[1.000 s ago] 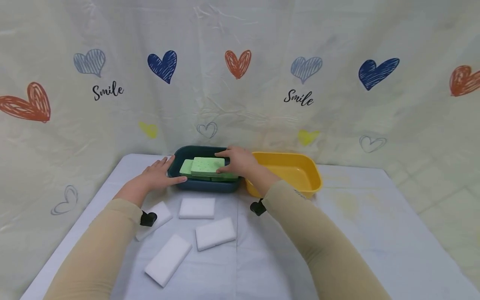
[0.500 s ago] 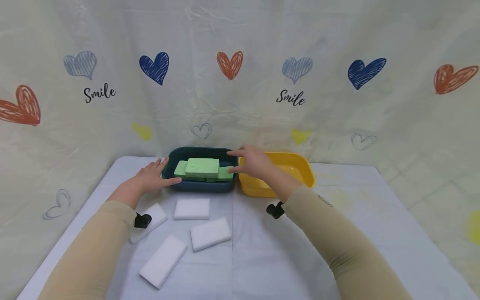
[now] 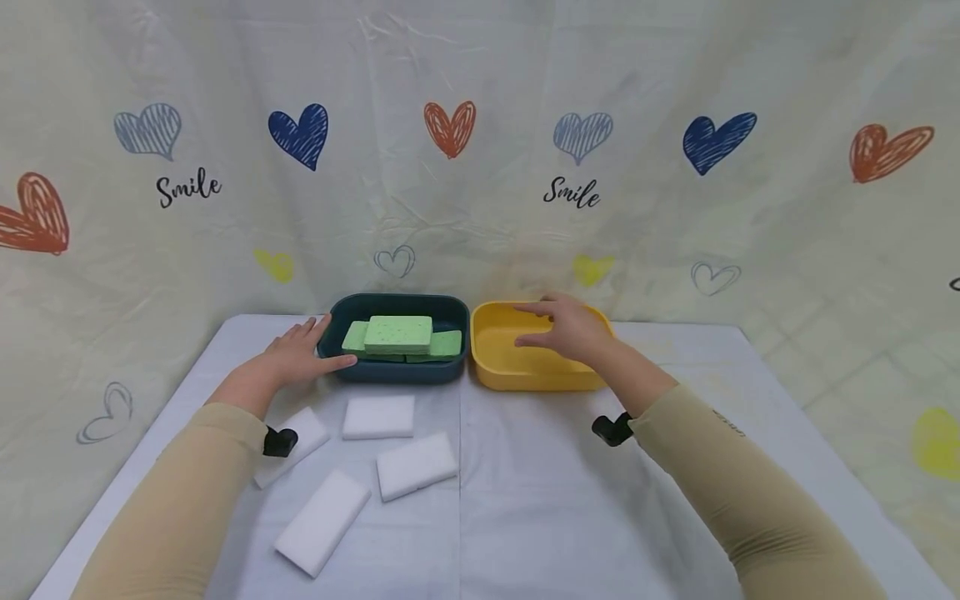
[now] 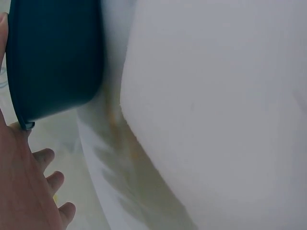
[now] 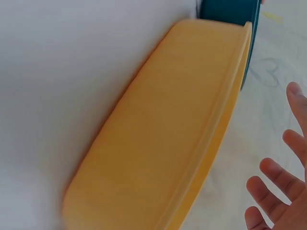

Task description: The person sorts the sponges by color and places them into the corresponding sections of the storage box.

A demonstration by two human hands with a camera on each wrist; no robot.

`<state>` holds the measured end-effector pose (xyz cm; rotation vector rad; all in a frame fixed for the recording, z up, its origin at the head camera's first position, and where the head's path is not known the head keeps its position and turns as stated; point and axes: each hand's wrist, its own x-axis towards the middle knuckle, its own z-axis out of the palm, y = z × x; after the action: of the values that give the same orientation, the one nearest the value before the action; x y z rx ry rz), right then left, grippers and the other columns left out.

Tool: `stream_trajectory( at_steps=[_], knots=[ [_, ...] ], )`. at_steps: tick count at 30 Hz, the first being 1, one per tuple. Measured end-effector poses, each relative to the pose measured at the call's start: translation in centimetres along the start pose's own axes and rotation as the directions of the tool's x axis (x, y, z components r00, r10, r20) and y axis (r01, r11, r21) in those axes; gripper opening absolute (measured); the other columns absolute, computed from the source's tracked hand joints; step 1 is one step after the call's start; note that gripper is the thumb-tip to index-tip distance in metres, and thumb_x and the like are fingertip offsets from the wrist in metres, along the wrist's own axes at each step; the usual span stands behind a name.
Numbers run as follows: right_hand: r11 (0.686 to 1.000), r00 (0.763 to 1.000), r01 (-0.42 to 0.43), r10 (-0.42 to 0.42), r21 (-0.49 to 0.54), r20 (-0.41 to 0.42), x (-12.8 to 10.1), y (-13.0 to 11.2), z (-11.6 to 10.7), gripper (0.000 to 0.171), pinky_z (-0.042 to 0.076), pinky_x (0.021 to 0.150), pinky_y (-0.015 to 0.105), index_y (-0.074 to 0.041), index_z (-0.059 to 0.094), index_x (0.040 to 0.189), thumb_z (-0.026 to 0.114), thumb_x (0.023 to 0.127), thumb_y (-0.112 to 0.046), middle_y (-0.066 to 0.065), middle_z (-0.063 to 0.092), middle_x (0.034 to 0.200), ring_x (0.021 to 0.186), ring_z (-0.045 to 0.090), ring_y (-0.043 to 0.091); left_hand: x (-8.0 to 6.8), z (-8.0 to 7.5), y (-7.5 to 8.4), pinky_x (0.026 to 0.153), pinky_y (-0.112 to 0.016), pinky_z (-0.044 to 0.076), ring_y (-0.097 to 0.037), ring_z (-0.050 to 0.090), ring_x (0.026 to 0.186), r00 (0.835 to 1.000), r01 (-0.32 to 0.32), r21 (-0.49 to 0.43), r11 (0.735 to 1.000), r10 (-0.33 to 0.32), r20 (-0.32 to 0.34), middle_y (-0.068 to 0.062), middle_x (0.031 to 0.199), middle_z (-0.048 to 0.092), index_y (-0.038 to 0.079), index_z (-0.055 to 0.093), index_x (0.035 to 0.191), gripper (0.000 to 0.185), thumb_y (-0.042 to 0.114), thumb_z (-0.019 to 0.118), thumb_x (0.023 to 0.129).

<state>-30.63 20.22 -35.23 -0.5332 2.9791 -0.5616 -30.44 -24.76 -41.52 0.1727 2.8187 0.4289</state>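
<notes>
My left hand is at the left end of a dark teal plastic box, fingers spread, thumb across its front corner. In the left wrist view, the box's rim meets that hand. Inside the box lie light green, speckled sponge blocks, one upper green sponge resting across two lower ones. Over a yellow plastic box hovers my right hand, thumb and fingers apart with nothing between them. The right wrist view shows its fingers spread above the yellow rim.
Several white sponge blocks lie on the white-covered table before the teal box: one white sponge just in front, another white sponge nearer, a third white sponge closest. The yellow box stands beside the teal one. A heart-printed curtain hangs behind.
My right hand has moved right, from the upper green sponge to above the yellow box. The left hand keeps its place at the teal box. The head view has shifted slightly.
</notes>
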Motion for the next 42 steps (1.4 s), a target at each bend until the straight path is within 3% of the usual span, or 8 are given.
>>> stream_trajectory(
  at_steps=[9,18,26,34,42],
  knots=[
    [0.995,0.996,-0.094,0.093,-0.033,-0.007,-3.3,4.6,-1.2,0.071,0.046,0.096,0.055,-0.026,0.054,0.145,0.077,0.082,-0.052,0.014,0.053,0.131,0.112,0.053,0.036,-0.6,-0.2,0.3,0.114,-0.067,0.001,-0.052,-0.001,0.146,1.0,-0.001,-0.008,1.0,0.001,-0.002,-0.031,0.161,-0.001,0.007,-0.002,0.159,0.126,0.09,0.044,0.076],
    [0.988,0.988,-0.152,0.152,0.002,0.002,-5.9,8.2,-2.0,0.075,0.049,0.087,0.051,-0.021,0.054,0.145,0.077,0.081,-0.054,0.016,0.052,0.13,0.112,0.049,0.037,-0.8,-0.4,0.3,0.114,-0.068,0.002,-0.052,0.0,0.146,1.0,-0.004,0.009,1.0,0.004,0.004,-0.031,0.161,-0.002,0.005,-0.002,0.159,0.123,0.088,0.044,0.079],
    [0.975,0.977,-0.212,0.21,0.066,0.035,-6.3,10.3,-1.3,0.087,0.05,0.085,0.047,-0.02,0.044,0.151,0.074,0.08,-0.06,0.02,0.047,0.13,0.111,0.047,0.037,-0.9,-0.4,0.5,0.113,-0.069,0.004,-0.054,0.001,0.145,1.0,-0.004,0.026,1.0,0.003,0.015,-0.033,0.16,-0.001,0.004,-0.001,0.159,0.117,0.082,0.045,0.084],
    [0.945,0.956,-0.286,0.271,0.159,0.112,-6.3,12.4,0.0,0.103,0.049,0.08,0.038,-0.019,0.028,0.158,0.068,0.078,-0.071,0.023,0.04,0.135,0.105,0.046,0.034,-0.8,-0.4,0.6,0.113,-0.07,0.004,-0.055,-0.001,0.144,1.0,-0.021,0.007,1.0,0.021,0.006,-0.033,0.159,-0.001,0.003,-0.002,0.158,0.119,0.083,0.045,0.083],
    [0.914,0.943,-0.323,0.291,0.244,0.158,-6.2,13.4,1.5,0.109,0.049,0.094,0.05,-0.025,0.017,0.16,0.065,0.077,-0.075,0.026,0.031,0.146,0.114,0.046,0.039,0.0,0.1,-0.1,0.113,-0.068,0.001,-0.053,-0.004,0.145,1.0,-0.012,-0.012,1.0,0.012,0.002,-0.031,0.161,-0.004,0.006,-0.005,0.159,0.126,0.09,0.041,0.077]
  ],
)
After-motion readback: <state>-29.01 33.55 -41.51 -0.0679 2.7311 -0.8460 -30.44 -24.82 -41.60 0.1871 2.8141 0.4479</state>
